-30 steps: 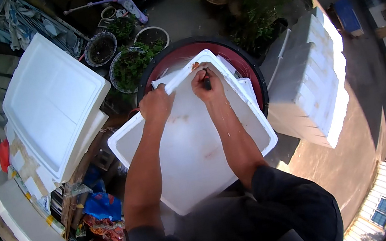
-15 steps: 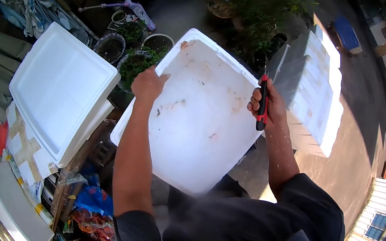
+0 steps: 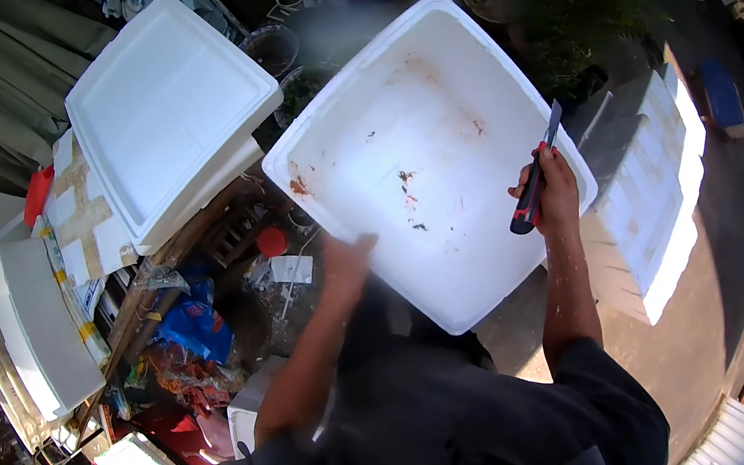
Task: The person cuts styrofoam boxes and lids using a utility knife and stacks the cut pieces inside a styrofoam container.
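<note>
A white foam box [image 3: 453,249] is tilted in front of me with its inside facing up. Brown stains and dark specks mark its inner surface. My left hand [image 3: 349,260], blurred, is closed on the rim at the box's lower left side; its fingertips are partly hidden. In my right hand [image 3: 557,189] is a utility knife [image 3: 534,195] with a red and black handle. Its blade points up and away, above the box's right rim. The right hand is close beside that rim; I cannot tell whether it touches.
A white foam lid [image 3: 168,109] lies atop boxes at the left. More foam boxes [image 3: 649,198] stand at the right, and another foam piece [image 3: 36,325] at far left. Potted plants [image 3: 305,87] are behind, with blue plastic [image 3: 197,323] and clutter at lower left.
The foam box has turned counterclockwise and moved slightly right. My left hand has come down toward me with its rim. My right hand, still holding the utility knife, has shifted slightly right.
</note>
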Action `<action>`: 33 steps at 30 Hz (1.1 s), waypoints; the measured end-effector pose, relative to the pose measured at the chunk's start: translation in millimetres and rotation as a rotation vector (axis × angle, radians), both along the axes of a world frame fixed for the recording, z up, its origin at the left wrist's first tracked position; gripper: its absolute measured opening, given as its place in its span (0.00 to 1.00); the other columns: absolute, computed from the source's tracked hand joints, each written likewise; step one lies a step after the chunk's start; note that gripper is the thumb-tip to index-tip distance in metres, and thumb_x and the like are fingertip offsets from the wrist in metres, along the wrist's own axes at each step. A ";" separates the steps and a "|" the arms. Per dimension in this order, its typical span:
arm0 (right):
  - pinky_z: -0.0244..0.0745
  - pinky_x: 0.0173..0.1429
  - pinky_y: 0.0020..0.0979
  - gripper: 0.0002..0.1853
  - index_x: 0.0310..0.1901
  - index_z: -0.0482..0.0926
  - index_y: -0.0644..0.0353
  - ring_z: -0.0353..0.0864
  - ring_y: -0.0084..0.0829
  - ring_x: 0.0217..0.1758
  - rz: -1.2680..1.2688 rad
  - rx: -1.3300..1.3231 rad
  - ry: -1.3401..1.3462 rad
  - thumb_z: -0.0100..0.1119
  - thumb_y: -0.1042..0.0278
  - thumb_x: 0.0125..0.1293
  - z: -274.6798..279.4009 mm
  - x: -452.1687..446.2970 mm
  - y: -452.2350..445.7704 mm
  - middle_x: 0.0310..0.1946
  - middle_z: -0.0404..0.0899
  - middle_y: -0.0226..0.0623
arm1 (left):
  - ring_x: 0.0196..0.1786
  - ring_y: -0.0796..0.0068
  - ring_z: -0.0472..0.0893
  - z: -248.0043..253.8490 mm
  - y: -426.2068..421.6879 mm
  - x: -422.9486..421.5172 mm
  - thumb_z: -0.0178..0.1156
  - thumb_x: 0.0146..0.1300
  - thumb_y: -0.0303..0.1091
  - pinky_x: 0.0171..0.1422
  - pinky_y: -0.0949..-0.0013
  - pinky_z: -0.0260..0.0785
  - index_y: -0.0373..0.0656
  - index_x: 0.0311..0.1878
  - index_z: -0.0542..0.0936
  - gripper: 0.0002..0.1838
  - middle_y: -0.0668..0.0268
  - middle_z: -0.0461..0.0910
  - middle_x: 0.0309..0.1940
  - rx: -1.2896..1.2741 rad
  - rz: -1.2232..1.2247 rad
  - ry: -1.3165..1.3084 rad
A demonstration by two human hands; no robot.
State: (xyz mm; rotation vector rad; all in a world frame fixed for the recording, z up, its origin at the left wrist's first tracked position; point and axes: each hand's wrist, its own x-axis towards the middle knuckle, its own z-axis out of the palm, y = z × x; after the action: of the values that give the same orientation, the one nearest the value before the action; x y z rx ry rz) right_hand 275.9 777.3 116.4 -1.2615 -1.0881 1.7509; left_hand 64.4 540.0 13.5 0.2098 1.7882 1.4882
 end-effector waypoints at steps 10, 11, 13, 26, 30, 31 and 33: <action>0.74 0.26 0.31 0.17 0.43 0.73 0.62 0.77 0.26 0.20 0.750 0.052 -0.649 0.50 0.53 0.76 -82.1 -52.0 -53.1 0.22 0.77 0.35 | 0.49 0.67 0.83 57.0 -117.6 13.9 0.64 0.67 0.45 0.59 0.66 0.73 0.36 0.51 0.84 0.21 0.57 0.85 0.43 -0.038 -0.554 -0.163; 0.74 0.26 0.32 0.17 0.43 0.73 0.63 0.78 0.27 0.20 0.781 0.055 -0.682 0.50 0.54 0.75 -92.2 -55.4 -60.1 0.22 0.78 0.37 | 0.50 0.68 0.83 80.7 -98.5 -8.9 0.63 0.68 0.42 0.59 0.64 0.73 0.35 0.51 0.83 0.19 0.59 0.85 0.42 -0.243 -0.179 -0.260; 0.75 0.27 0.33 0.17 0.44 0.73 0.64 0.78 0.28 0.21 0.830 -0.003 -0.720 0.50 0.56 0.75 -120.5 -59.9 -73.0 0.22 0.78 0.38 | 0.55 0.69 0.81 32.6 -87.6 -59.0 0.66 0.66 0.33 0.58 0.65 0.74 0.32 0.60 0.75 0.23 0.57 0.84 0.49 -0.001 0.194 0.453; 0.81 0.27 0.36 0.18 0.46 0.72 0.70 0.84 0.37 0.22 1.020 0.688 -0.896 0.50 0.58 0.75 -404.3 -180.2 -71.7 0.26 0.77 0.45 | 0.46 0.45 0.83 -59.4 -9.6 -105.7 0.63 0.56 0.38 0.53 0.54 0.74 0.31 0.52 0.78 0.24 0.41 0.83 0.41 -0.442 -0.256 0.317; 0.82 0.30 0.37 0.16 0.45 0.73 0.70 0.85 0.39 0.25 0.962 0.502 -0.950 0.49 0.61 0.75 -393.6 -211.6 -76.3 0.33 0.78 0.51 | 0.47 0.41 0.83 -64.5 -4.3 -108.5 0.61 0.53 0.39 0.55 0.49 0.75 0.31 0.55 0.76 0.28 0.38 0.83 0.41 -0.511 -0.274 0.284; 0.83 0.31 0.38 0.15 0.45 0.74 0.70 0.86 0.40 0.27 0.946 0.455 -0.971 0.49 0.62 0.75 -380.3 -218.1 -78.3 0.35 0.79 0.54 | 0.46 0.40 0.83 -61.4 -4.7 -108.3 0.61 0.53 0.39 0.55 0.48 0.75 0.31 0.55 0.76 0.28 0.38 0.83 0.40 -0.503 -0.278 0.286; 0.83 0.34 0.38 0.15 0.46 0.73 0.69 0.88 0.41 0.32 0.881 0.326 -1.044 0.47 0.62 0.75 -358.2 -226.0 -85.9 0.39 0.80 0.59 | 0.45 0.40 0.83 -54.8 -5.8 -108.0 0.61 0.54 0.39 0.54 0.48 0.75 0.30 0.54 0.76 0.27 0.39 0.83 0.39 -0.483 -0.279 0.294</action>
State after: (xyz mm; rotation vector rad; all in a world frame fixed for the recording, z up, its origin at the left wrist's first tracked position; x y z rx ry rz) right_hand 49.8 691.4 -241.8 -1.6303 -2.7198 1.2489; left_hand -43.6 534.2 -41.3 0.4282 2.1906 0.8313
